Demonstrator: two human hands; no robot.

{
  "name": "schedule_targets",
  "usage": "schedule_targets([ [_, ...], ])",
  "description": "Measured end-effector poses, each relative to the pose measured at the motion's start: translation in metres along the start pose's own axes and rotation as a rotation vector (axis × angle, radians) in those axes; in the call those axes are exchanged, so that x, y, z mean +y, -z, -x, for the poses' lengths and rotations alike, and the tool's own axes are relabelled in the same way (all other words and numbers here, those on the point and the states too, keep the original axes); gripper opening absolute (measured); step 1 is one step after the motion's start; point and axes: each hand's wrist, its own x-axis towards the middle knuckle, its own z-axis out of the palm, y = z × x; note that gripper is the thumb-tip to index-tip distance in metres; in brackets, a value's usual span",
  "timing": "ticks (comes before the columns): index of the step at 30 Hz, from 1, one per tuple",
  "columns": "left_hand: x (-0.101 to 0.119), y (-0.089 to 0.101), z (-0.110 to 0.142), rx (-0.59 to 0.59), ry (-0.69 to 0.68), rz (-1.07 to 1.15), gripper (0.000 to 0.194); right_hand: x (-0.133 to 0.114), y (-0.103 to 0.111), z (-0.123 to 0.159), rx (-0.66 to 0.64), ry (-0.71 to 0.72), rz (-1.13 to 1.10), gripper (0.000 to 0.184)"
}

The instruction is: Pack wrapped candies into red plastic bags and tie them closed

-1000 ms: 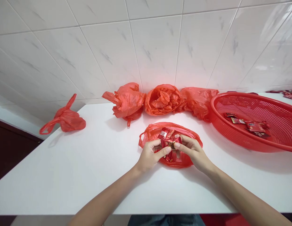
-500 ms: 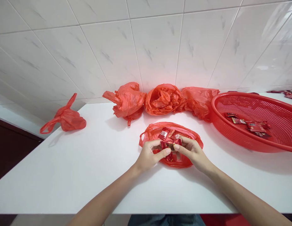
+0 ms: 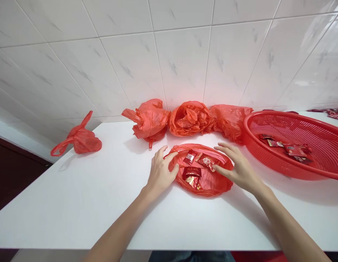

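- Our left hand (image 3: 160,171) lies open with the fingers spread, and its fingertips (image 3: 172,157) touch the left edge of the flattened red plastic bag (image 3: 222,185). It is not clenched, and it holds no packet.
- Our right hand (image 3: 237,169) is also open, palm down, with the fingers stretched out. Its index finger rests on the right side of the bag, just beside a packet, and it grasps nothing we can see.
- The bag lies on the white table (image 3: 76,207), between our hands, with its mouth spread wide.
- Four red packets (image 3: 192,173) lie inside the bag: one small one near the top edge, one larger one to its right, and two lower down, close together. Their printing is too small to read.
- A red mesh basket (image 3: 246,136) sits on the table to our right, just beside the bag, tilted up slightly at its near edge. A few more red packets (image 3: 294,150) lie in its bottom.
- Three bunched red bags (image 3: 189,118) sit in a row against the tiled wall (image 3: 182,62), behind the open bag, touching one another.
- One more red bag (image 3: 81,141) lies well apart, near the table's left edge.
- More packets (image 3: 335,114) lie at the far right, beyond the basket.
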Motion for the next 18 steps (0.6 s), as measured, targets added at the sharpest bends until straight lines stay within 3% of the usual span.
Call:
schedule_targets([
  [3, -0.014, 0.002, -0.005, -0.158, 0.067, 0.03, 0.044, 0.016, 0.007, 0.002, -0.24, -0.096, 0.098, 0.084],
  [6, -0.021, 0.003, -0.009, -0.255, 0.082, 0.097, 0.047, 0.024, 0.009, 0.002, -0.383, -0.126, 0.135, 0.087],
  [13, -0.02, -0.004, -0.01, -0.225, 0.017, 0.215, 0.049, 0.008, -0.007, -0.003, -0.372, -0.123, 0.047, 0.083],
  [15, -0.02, -0.006, -0.01, -0.217, 0.0, 0.233, 0.048, 0.005, -0.018, -0.005, -0.33, -0.144, 0.065, 0.083],
  [18, -0.019, -0.008, -0.011, -0.193, -0.027, 0.245, 0.043, 0.004, -0.034, -0.008, -0.229, -0.129, 0.084, 0.067],
])
